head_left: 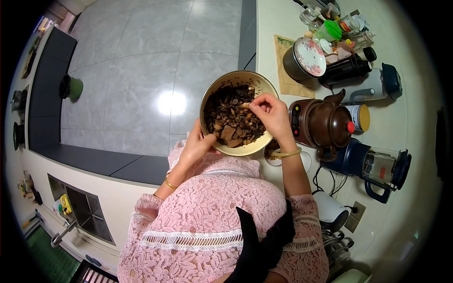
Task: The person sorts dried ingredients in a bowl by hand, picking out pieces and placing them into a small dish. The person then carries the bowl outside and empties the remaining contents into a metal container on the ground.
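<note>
Worktop (266, 28) edge alongside, left hand (198, 143) grips bowl (265, 86), right hand (272, 112) pinches pale piece (245, 105): sorting, apparently; next calls for steadiness

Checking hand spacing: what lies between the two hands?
In the head view, dark pieces in the bowl lie between the left hand and the right hand.

1. It's a kitchen, a home one by the look of it!
2. Over there, a sink (86, 210) with its tap (63, 233) (set into a pale worktop (101, 188)).
3. And along the counter (268, 21): blender (377, 167), spouted pot (325, 122), flower-lidded pot (298, 63)!
</note>
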A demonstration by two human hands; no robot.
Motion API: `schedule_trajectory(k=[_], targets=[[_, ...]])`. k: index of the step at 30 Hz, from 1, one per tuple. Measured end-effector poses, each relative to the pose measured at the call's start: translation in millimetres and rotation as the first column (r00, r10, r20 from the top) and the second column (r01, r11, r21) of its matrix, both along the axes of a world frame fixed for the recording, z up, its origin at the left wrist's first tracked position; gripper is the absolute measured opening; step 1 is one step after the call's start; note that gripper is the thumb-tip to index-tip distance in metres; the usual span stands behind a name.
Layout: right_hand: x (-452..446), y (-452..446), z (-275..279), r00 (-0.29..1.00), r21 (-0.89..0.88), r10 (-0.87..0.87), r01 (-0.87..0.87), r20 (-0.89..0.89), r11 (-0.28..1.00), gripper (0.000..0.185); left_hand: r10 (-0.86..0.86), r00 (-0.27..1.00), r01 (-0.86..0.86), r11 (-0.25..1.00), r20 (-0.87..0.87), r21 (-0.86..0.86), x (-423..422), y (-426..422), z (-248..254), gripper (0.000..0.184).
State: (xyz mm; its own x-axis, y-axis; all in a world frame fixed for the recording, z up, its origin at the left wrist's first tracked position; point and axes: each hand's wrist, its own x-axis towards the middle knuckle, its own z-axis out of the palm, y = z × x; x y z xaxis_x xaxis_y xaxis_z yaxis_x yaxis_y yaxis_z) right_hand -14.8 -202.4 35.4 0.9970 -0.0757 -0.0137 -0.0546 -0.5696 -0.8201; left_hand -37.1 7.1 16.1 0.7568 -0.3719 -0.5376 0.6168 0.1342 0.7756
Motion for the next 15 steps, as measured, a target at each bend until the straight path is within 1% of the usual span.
schedule_trajectory(k=[1, 2, 3, 5, 8, 12, 15], targets=[[0.1, 1.6, -1.5, 0.999, 0.271, -0.023, 0.035, -0.046, 0.962, 0.01, -0.001, 1.0, 0.001, 1.0, 0.0, -0.001, 0.0, -0.2, -1.1, 0.05], [0.1, 2.5, -1.9, 0.995, 0.519, -0.033, 0.079, -0.096, 0.851, 0.01, -0.004, 1.0, 0.004, 1.0, -0.002, 0.0, -0.1, -0.4, -1.9, 0.05], [0.2, 2.1, 1.4, 0.995, 0.519, -0.034, 0.079, -0.096, 0.851, 0.01, -0.007, 1.0, 0.007, 1.0, -0.005, 0.002, 0.2, -0.3, -2.3, 0.05], [0.5, 0.0, 10.7, 0.974, 0.653, 0.029, 0.129, -0.226, 0.747, 0.008, -0.022, 1.0, 0.022, 1.0, -0.012, 0.003, 1.2, 0.4, -2.3, 0.05], [-0.6, -3.8, 2.5, 0.97, 0.683, 0.022, 0.155, -0.243, 0.714, 0.006, -0.035, 0.999, 0.035, 0.999, -0.022, 0.007, 1.1, 0.3, -0.4, 0.05], [-4.3, -4.9, 2.0, 0.971, 0.676, 0.004, 0.163, -0.238, 0.718, 0.006, -0.024, 0.998, 0.025, 1.0, -0.056, 0.01, 1.0, -0.4, -0.2, 0.05], [-14.1, -9.1, 9.6, 0.975, 0.685, -0.049, 0.186, -0.215, 0.704, 0.007, 0.006, 0.998, -0.005, 1.0, -0.059, 0.003, -0.1, 1.3, -1.7, 0.049]])
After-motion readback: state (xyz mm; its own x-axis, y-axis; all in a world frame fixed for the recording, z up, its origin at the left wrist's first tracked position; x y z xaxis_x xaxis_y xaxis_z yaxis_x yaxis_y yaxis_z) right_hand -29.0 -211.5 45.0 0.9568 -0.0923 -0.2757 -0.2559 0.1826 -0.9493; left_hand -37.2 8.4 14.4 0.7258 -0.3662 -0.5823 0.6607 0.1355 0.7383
